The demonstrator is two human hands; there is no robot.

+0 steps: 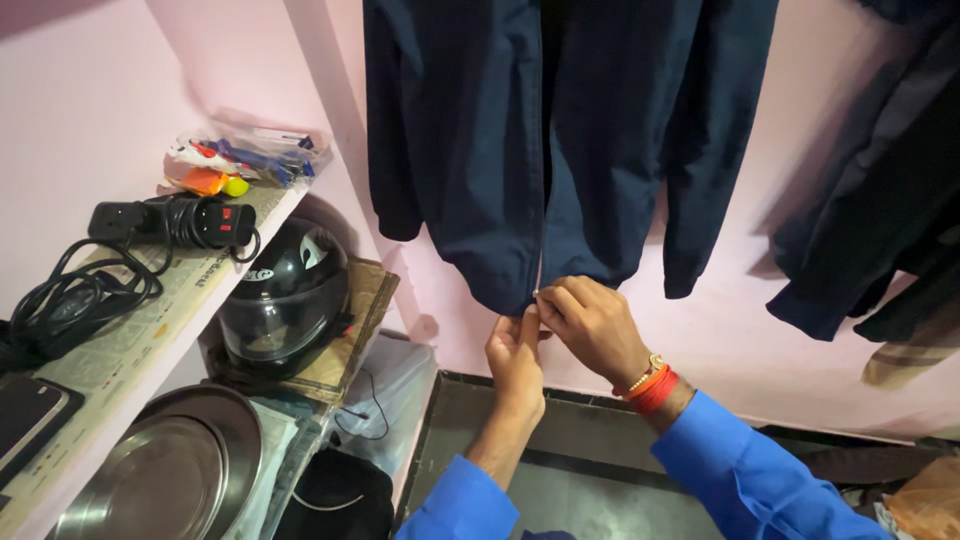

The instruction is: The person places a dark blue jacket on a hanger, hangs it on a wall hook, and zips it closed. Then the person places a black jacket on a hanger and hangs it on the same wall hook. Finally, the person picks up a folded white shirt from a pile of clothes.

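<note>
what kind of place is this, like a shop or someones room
Most likely a lived-in room at home, not a shop: a navy jacket hangs on a pink wall, and paper-lined shelves hold a black helmet, a steel plate and a power strip.

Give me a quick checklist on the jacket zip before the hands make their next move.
1. Both hands at the zip foot: ok. The left hand and right hand meet at the bottom hem of the navy jacket.
2. Slider pinched: ok. The right hand's fingertips close on a small metal piece at the zip's lower end.
3. Zip pin seated in the slider: cannot tell, the fingers cover it.
4. Jacket hanging straight: ok. Both front panels fall side by side against the pink wall.
5. Sleeves clear of the zip: ok. Both hang outside the panels.
6. How the jacket is hung: cannot tell, its top is out of view.
</note>
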